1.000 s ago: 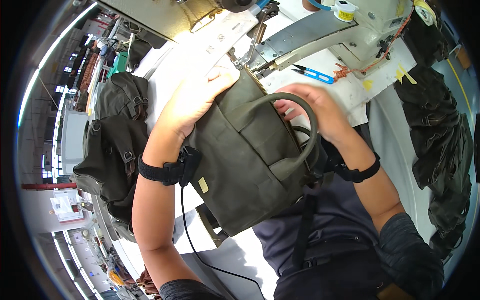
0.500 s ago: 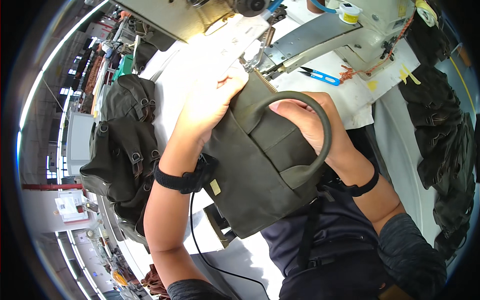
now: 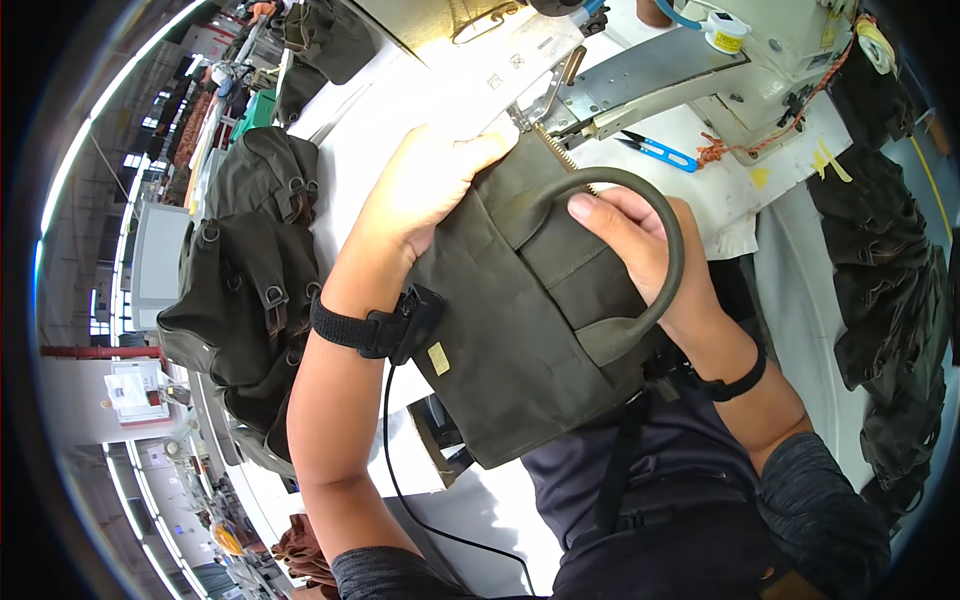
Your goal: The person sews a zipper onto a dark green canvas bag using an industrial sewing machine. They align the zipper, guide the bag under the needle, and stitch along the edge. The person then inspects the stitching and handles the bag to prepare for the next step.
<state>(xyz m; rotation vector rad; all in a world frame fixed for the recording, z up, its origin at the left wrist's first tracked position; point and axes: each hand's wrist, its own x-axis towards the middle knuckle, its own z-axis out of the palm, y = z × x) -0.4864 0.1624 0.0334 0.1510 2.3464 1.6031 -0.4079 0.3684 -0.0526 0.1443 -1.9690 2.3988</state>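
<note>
A dark olive fabric bag [image 3: 500, 340] with a rounded handle [image 3: 672, 250] lies tilted between my arms, its zipper edge [image 3: 555, 145] up at the sewing machine's needle area [image 3: 525, 112]. My left hand [image 3: 425, 185] pinches the bag's upper left edge, the thumb stretched toward the presser foot. Through the handle loop reaches my right hand [image 3: 650, 245], its thumb on the front and its fingers curled behind the bag's right edge. A small pale yellow tag [image 3: 438, 358] shows on the bag's lower left part.
Sewing machine arm [image 3: 650, 85] runs across the top right. Blue thread snips [image 3: 660, 152] lie on the white table, near orange threads [image 3: 712, 150]. Several dark bags [image 3: 250, 300] are piled at left; more dark pieces [image 3: 885, 300] hang at right. A cable [image 3: 400, 480] trails from my left wrist strap.
In the picture, the machine, the snips and the bag's upper part have shifted a little to the right. Both hands keep their hold on the bag.
</note>
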